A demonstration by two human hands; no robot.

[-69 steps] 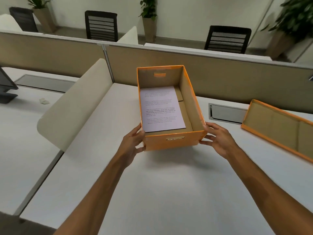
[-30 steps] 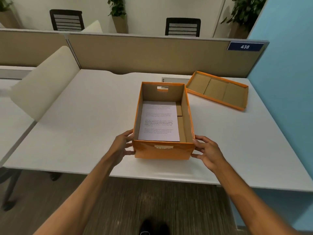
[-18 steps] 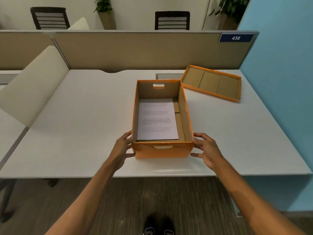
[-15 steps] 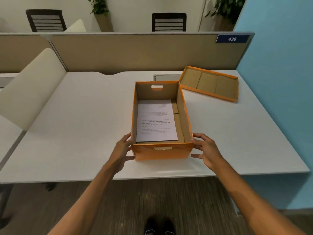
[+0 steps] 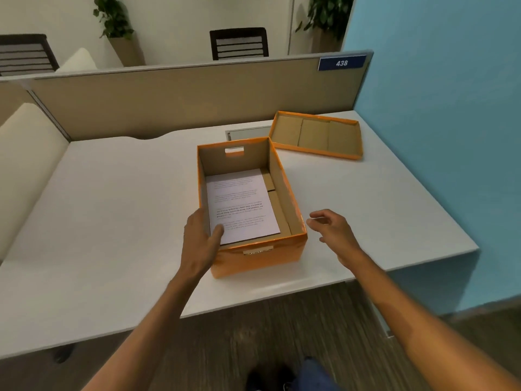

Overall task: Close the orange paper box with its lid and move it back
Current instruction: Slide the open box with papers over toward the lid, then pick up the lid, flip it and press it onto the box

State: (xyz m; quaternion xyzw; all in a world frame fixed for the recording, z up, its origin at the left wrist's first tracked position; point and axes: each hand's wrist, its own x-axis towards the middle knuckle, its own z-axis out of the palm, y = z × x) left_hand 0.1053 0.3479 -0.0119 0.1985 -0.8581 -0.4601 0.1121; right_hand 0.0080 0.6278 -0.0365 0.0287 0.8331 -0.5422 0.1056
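Note:
The orange paper box [image 5: 262, 256] stands open near the front edge of the white desk [image 5: 112, 210], with a printed white sheet [image 5: 241, 204] lying flat inside. Its orange lid [image 5: 315, 135] lies upside down at the back right of the desk, brown inside facing up. My left hand [image 5: 201, 238] rests on the box's near left corner, thumb over the rim and inside the box. My right hand [image 5: 332, 228] hovers just right of the box, fingers apart, not touching it.
A beige partition [image 5: 183, 100] with a blue "438" tag [image 5: 341, 63] runs along the desk's back. A blue wall [image 5: 439, 136] borders the right side. A cream divider [image 5: 25, 153] stands at the left. A grey cable hatch [image 5: 248, 134] sits behind the box.
My right hand has let go of the box's right side and lifted away. My left hand has shifted up onto the near left corner. The box has turned slightly on the desk.

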